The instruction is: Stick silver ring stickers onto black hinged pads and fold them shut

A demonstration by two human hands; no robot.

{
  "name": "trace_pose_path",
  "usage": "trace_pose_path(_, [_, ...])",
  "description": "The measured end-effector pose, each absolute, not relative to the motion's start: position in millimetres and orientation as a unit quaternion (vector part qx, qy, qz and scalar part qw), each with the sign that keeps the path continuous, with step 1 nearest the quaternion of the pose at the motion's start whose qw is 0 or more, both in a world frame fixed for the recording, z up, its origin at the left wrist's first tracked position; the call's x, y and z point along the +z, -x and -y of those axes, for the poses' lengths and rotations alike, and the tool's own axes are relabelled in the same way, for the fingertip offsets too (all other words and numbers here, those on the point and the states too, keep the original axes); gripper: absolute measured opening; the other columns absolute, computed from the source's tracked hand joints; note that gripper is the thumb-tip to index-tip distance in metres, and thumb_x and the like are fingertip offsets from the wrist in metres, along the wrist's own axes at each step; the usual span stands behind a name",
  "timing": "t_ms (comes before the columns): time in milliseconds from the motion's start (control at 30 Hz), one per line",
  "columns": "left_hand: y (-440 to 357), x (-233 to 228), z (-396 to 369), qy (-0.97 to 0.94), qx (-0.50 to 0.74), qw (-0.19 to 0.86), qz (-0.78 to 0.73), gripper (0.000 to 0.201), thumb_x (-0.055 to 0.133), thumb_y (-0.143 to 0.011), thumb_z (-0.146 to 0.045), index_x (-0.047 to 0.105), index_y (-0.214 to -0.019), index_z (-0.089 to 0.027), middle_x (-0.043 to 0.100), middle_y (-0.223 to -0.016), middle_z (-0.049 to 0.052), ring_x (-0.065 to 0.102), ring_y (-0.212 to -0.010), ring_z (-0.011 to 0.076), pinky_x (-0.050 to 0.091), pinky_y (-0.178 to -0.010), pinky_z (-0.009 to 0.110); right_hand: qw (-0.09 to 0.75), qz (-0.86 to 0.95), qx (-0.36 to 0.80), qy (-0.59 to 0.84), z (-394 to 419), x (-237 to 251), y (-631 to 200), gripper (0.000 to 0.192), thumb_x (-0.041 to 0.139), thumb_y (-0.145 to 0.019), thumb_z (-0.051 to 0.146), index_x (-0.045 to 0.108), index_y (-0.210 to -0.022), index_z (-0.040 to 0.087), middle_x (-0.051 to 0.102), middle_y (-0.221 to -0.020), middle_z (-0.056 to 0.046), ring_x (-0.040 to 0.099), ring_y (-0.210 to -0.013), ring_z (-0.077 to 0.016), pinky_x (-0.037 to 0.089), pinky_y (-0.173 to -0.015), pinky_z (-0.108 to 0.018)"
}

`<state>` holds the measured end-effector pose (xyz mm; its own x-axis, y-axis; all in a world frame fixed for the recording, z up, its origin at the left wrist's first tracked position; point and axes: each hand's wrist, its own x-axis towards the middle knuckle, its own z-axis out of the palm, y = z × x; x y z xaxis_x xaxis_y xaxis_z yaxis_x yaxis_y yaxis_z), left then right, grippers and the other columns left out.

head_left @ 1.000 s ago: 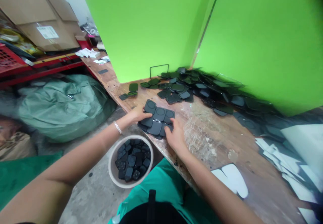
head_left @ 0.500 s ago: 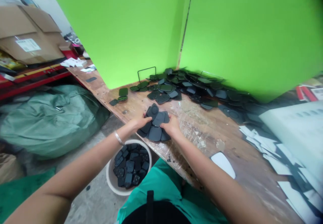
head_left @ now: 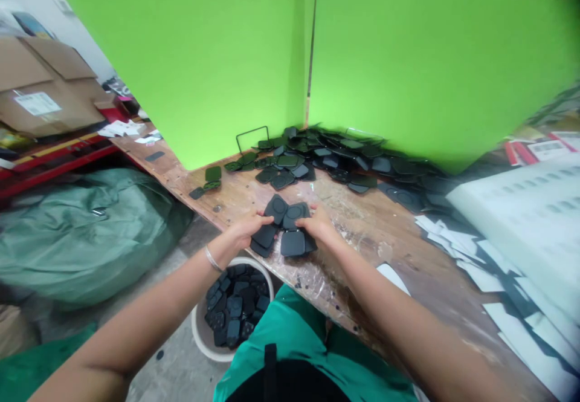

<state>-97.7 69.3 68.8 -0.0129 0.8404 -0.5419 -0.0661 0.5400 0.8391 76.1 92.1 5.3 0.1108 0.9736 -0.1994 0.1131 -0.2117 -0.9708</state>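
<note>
our left hand (head_left: 244,228) and right hand (head_left: 319,225) each have a grip pressed around a cluster of black pads (head_left: 285,228) at the bench (head_left: 408,239) edge, just above a bucket (head_left: 198,330) holding more pads.

Black pads (head_left: 285,230) lay on the brown wooden bench (head_left: 362,233) before a bright green wall (head_left: 203,57); a white bucket (head_left: 199,335) stood below the bench.

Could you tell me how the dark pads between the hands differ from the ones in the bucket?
The dark pads between the hands lie on the wooden bench, gathered by the left hand and right hand; the pads in the bucket sit loose, below the bench edge, untouched. Both lots are dark rounded squares.
</note>
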Motion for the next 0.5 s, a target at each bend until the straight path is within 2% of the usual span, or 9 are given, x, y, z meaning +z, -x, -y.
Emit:
trace_pose_path(133, [94.8,67.5,-67.0,-0.283,0.377,0.638,-0.609,0.018,0.076,-0.073,-0.013,0.060,-0.081,-0.018,0.066,-0.058,-0.002,0.062,-0.047,0.0139,0.056,-0.051,0.025,0.429,0.354,0.560,0.614,-90.7,18.0,-107.5,0.040,0.066,-0.056,0.010,0.054,-0.092,0.021,0.064,-0.070,0.002,0.062,-0.060,-0.0172,0.054,-0.054,-0.030])
trace_pose_path(233, [89.5,67.2,-61.8,-0.261,0.367,0.658,-0.604,0.010,0.072,-0.078,-0.016,0.062,-0.081,-0.016,0.067,-0.058,0.001,0.062,-0.046,0.0150,0.057,-0.052,0.029,0.427,0.298,0.608,0.600,-89.2,25.3,-122.0,0.027,0.063,-0.060,0.009,0.054,-0.082,0.020,0.063,-0.066,0.001,0.062,-0.059,-0.0162,0.057,-0.057,-0.031])
trace_pose_path(367, [73.9,66.4,-56.9,-0.245,0.351,0.680,-0.595,0.009,0.067,-0.083,-0.022,0.064,-0.079,-0.015,0.069,-0.061,0.005,0.063,-0.049,0.0175,0.059,-0.055,0.034,0.423,0.245,0.651,0.581,-87.2,34.9,-124.1,0.021,0.059,-0.064,0.007,0.052,-0.080,0.019,0.062,-0.062,0.000,0.062,-0.057,-0.0160,0.058,-0.059,-0.034])
trace_pose_path(500, [53.0,62.4,-60.4,-0.261,0.372,0.672,-0.585,0.007,0.064,-0.085,-0.020,0.065,-0.079,-0.016,0.071,-0.065,0.004,0.065,-0.054,0.0169,0.058,-0.059,0.031,0.427,0.232,0.667,0.564,-85.2,46.4,-117.2,0.019,0.056,-0.066,0.006,0.054,-0.080,0.018,0.061,-0.061,0.001,0.060,-0.055,-0.0145,0.058,-0.058,-0.031])
